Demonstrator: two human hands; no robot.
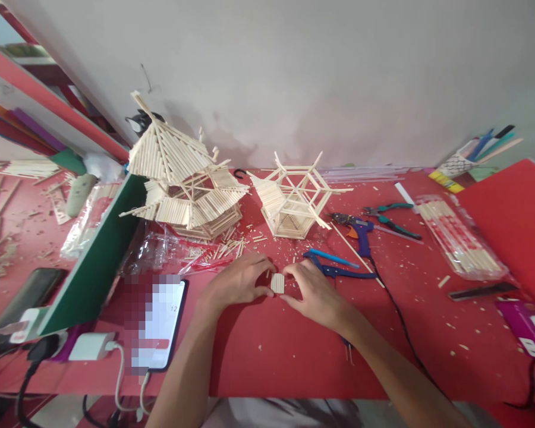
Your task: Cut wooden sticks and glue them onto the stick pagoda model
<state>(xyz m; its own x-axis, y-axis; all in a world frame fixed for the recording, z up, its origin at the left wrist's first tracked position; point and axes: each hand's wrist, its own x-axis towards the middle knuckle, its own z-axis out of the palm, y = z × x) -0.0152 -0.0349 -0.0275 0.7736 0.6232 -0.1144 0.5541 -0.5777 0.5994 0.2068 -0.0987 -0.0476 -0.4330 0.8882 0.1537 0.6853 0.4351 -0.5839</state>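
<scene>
A small square panel of short wooden sticks [277, 283] lies flat on the red table between my hands. My left hand [244, 278] has its fingertips and thumb curled against the panel's left edge, and my right hand [315, 290] pinches it from the right. Behind them stands a hexagonal stick frame [294, 199], with roof sticks laid on its left part. To its left is a tiered pagoda-like stick model [182, 178]. Blue cutters [339, 271] and a blue pen [334, 258] lie just beyond my right hand.
A glue gun [360, 232] with a black cord, green-handled pliers [395, 219] and a bagged bundle of sticks [461, 238] lie to the right. On the left are a phone [163, 324], a white charger [91, 346] and a green divider [100, 255]. Stick offcuts [232, 246] litter the table.
</scene>
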